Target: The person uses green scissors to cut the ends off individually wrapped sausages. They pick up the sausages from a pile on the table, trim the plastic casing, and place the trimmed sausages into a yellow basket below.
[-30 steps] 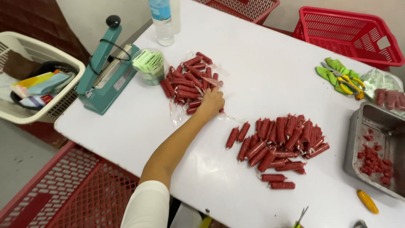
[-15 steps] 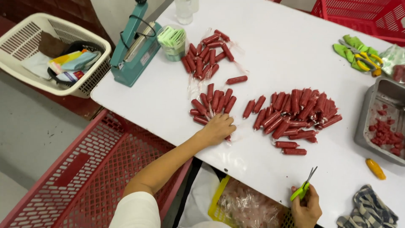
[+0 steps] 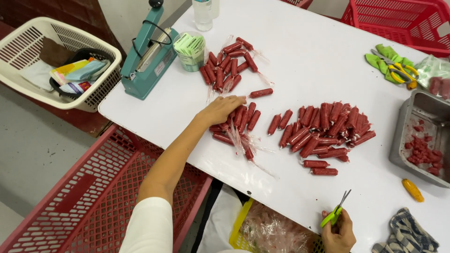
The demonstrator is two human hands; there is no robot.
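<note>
- The white table (image 3: 309,51) fills most of the view, both hands working at its near edge.
- A red crate (image 3: 65,206) sits low beside the left arm; another red crate (image 3: 403,21) stands at the far edge, well beyond the right hand.
- A cream basket (image 3: 28,42) of papers lies far out past the left hand, off the table.
- A teal heat sealer (image 3: 147,58) stands beyond the left hand, its long arm running away from the person.
- A metal tray (image 3: 412,119) with red scraps sits beyond the right hand, at the table's right side.
- Red sausages in clear wrap lie in three groups: a big pile (image 3: 328,129) between the hands and further out, most with their long axes slanting up and to the right; a far pile (image 3: 227,63) beyond the left hand; and a small bunch (image 3: 239,124) under it — these point mostly away from the person, tilted slightly right.
- The left hand (image 3: 220,108) lies flat with fingers spread, pressing on that small bunch, not closed round any one piece.
- The right hand (image 3: 338,233) at the near edge is clenched on green-handled scissors (image 3: 336,212), blades aimed away and a little right — touching no sausage.
</note>
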